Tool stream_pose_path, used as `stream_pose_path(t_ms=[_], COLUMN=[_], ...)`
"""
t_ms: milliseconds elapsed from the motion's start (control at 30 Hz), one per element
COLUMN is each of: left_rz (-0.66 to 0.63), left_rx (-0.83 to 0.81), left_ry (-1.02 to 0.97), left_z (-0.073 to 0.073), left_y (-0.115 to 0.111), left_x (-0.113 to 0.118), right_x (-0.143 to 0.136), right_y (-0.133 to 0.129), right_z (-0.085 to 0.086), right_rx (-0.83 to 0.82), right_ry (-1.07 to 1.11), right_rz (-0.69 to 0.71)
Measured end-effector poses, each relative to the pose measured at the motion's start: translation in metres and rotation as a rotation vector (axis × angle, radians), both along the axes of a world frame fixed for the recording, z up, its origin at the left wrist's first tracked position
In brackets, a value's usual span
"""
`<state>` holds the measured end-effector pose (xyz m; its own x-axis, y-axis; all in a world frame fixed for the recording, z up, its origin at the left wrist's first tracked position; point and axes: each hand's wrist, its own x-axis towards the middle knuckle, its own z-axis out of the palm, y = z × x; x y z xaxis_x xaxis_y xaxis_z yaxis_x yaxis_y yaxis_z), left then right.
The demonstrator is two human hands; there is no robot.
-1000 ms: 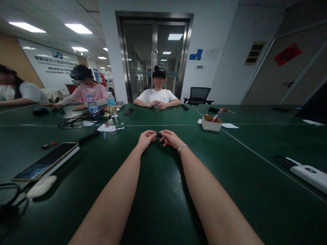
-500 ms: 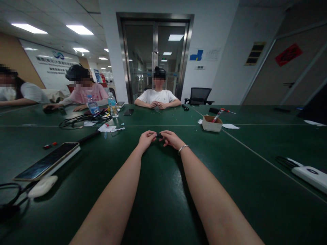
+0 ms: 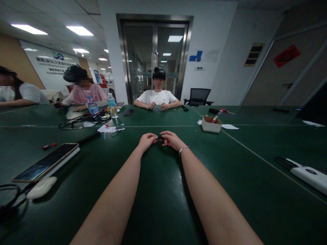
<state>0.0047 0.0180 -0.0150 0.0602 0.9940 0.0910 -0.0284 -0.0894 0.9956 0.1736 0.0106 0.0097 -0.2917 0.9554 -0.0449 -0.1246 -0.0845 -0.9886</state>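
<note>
A small black object (image 3: 160, 136) is between my two hands, just above the dark green table (image 3: 163, 190); its kind is too small to make out. My right hand (image 3: 172, 140), with a silver bangle (image 3: 183, 149) at the wrist, pinches it between thumb and fingers. At its left end, the thumb and fingers of my left hand (image 3: 147, 141) are closed in a pinch. A small pale bit shows between the left fingertips and the black part.
Left lie a phone (image 3: 47, 161) on a white box, a white case (image 3: 42, 188), cables (image 3: 84, 119) and bottles (image 3: 112, 106). An open small box (image 3: 211, 126) holding a red-handled tool stands ahead right. A white device (image 3: 310, 175) lies far right. Several people sit around the table.
My fingertips have drawn slightly apart, and a pale bit shows at the black object's left end. Across the table, the person's hands have separated.
</note>
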Motion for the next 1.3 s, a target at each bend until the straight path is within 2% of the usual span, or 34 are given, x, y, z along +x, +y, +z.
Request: stream_pose_path(t_ms=[267,400,700,967,1300], left_rz=[-0.002,-0.040,0.024,0.000,-0.021], left_rx=[0.049,0.073,0.087,0.168,0.072], left_ry=[-0.010,0.038,0.071,0.133,0.061], left_z=[0.0040,0.0017,-0.0009,-0.0026,-0.0034], left_y=[-0.0053,-0.0046,-0.0025,-0.0039,-0.0002], left_x=[0.0011,0.0004,0.0010,-0.0025,0.0008], right_x=[-0.0002,-0.0003,-0.0002,0.0001,-0.0002], right_y=[-0.0003,-0.0009,0.0029,0.0030,0.0002], right_z=[0.0009,0.0008,-0.0028,-0.0034,-0.0009], right_rx=[-0.008,-0.011,-0.028,-0.022,-0.019], right_ry=[0.011,0.029,0.055,0.082,0.051], right_rz=[-0.005,-0.023,-0.039,-0.041,-0.038])
